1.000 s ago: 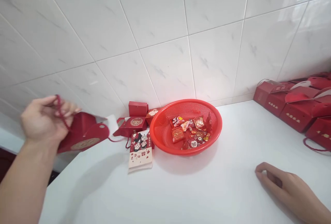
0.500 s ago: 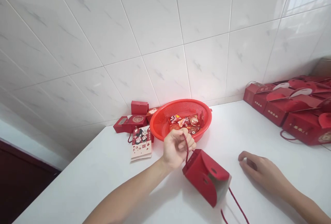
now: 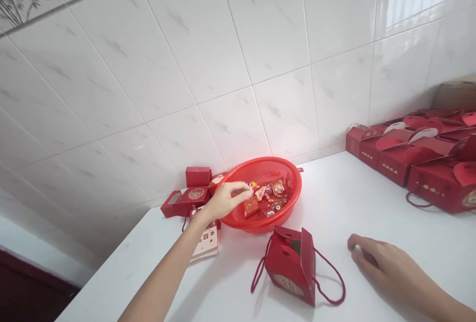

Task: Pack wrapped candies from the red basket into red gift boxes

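Observation:
A small red paper gift box stands on the white table, its top flaps partly parted and a dark red cord handle looping out on each side. Beyond it, a red plastic basket holds several wrapped sweets. My left hand hovers over the basket's left part, thumb and fingers apart, with nothing visible in it. Right of the box, my right hand rests on the table. Its fingers curl loosely, with a gap by the thumb, and I see nothing held there.
Several red gift boxes stand in rows at the right against the tiled wall. Left of the basket lie small red boxes and a cream printed packet, partly behind my left arm. A brown carton sits at the far right.
My left hand has let go of the gift box's cord and moved left over the basket. The box, tilted before, now stands on the table, turned. My right hand stays about where it was.

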Tool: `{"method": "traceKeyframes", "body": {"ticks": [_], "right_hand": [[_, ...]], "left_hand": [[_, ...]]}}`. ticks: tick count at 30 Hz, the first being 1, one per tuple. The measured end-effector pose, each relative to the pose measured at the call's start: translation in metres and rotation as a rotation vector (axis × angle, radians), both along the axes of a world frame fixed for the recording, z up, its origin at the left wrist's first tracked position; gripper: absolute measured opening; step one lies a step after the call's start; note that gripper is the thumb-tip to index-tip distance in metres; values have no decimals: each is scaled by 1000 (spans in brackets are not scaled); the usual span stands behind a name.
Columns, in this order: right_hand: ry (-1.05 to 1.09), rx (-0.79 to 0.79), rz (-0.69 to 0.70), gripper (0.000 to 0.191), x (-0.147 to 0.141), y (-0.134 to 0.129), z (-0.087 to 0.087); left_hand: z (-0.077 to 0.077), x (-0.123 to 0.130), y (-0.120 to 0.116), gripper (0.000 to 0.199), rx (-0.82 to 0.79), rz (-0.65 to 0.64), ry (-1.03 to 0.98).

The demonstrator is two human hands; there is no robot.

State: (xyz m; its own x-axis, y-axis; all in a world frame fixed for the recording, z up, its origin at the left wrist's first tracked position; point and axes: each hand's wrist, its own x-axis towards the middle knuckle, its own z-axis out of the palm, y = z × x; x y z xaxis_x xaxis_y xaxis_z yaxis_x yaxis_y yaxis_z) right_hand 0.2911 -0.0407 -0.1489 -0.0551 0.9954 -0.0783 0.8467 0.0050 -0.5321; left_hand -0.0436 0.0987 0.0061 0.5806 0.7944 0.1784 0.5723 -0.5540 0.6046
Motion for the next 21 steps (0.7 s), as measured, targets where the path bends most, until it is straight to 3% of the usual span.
{"method": "traceKeyframes", "body": {"ticks": [2, 4, 9, 14, 21], "right_hand": [[-3, 5, -14, 21, -1, 1, -1], [-1, 10, -26, 22, -1, 1, -1], [-9, 15, -49, 21, -3, 2, 0], [-18, 49, -72, 20, -4, 3, -4], [-19, 12, -88, 23, -4, 4, -12]], "left_hand": [[-4, 8, 33, 27, 32, 39, 187], [-13, 20, 66, 47, 49, 51, 513], [-36, 47, 119, 68, -28, 17, 690], [-47, 61, 138, 65, -150, -30, 743], [-65, 45, 143, 39, -184, 12, 629]]}}
